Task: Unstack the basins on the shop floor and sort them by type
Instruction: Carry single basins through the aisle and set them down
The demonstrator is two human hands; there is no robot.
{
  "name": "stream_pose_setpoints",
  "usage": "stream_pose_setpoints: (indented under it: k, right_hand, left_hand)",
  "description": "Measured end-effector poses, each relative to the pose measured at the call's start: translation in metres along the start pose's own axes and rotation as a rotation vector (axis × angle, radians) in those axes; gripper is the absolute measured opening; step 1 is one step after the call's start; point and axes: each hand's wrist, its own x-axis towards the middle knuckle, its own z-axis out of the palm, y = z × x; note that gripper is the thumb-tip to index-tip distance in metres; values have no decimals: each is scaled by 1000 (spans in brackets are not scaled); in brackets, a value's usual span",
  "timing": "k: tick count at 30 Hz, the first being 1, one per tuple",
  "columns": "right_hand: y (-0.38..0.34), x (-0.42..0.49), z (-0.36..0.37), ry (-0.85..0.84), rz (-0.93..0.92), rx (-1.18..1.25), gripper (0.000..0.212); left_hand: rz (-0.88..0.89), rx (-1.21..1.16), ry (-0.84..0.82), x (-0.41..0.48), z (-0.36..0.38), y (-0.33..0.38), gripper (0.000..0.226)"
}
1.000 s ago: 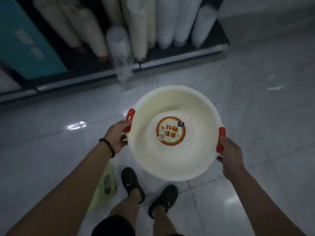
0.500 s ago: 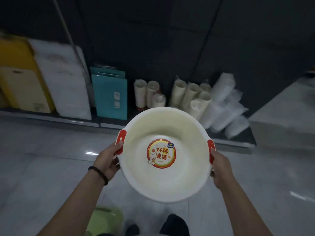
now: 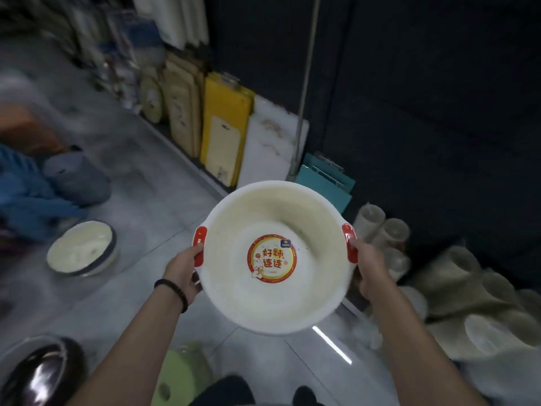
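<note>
Hanging between left grip [image 3: 183, 272] and right grip [image 3: 370, 269]: white basin [image 3: 263, 306].

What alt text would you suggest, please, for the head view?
The left hand and right hand hold a white basin by its red handles over a grey floor. A second basin sits on the floor at left.

A white basin [image 3: 275, 300] with red handles [image 3: 200, 244] and a round sticker [image 3: 272, 258] inside is held mouth up between the left hand [image 3: 183, 269] and right hand [image 3: 370, 269], each gripping a handle. A dark-rimmed cream basin [image 3: 80, 249] sits on the floor [image 3: 164, 230], well left of the left hand.
</note>
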Motion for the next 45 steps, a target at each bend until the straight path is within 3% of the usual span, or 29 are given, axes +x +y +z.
stream_pose_setpoints:
  k: [6,12,17,24,29,33,37,41,45]
  right_hand:
    - [-56,39,131,-218,-88,-223,22]
    - [-91,68,276,-310,-99,-380,32]
    - [-125,58,397,-362,-164,-477,21]
    - [-139,65,557,-494,-127,-580,21]
    - [-140,92,690,-589,-83,-625,47]
    - [-157,84,798,-689,-98,-702,18]
    - [-162,88,918,-764,-135,-802,17]
    - [-153,73,1029,-814,-161,-923,13]
    - [-122,51,1143,-861,-272,-1035,21]
  left_hand:
    - [46,-178,184,49,-54,52,35]
    - [50,-311,257,116,-112,100,35]
    - [30,-413,317,164,-157,147,37]
    - [64,-471,470,224,-212,213,36]
    - [32,-510,594,294,-262,257,39]
    - [-1,-565,663,346,-292,293,46]
    - [-74,-669,724,393,-327,316,48]
    - [-119,-764,817,432,-365,339,34]
    - [-144,-845,827,483,-420,359,33]
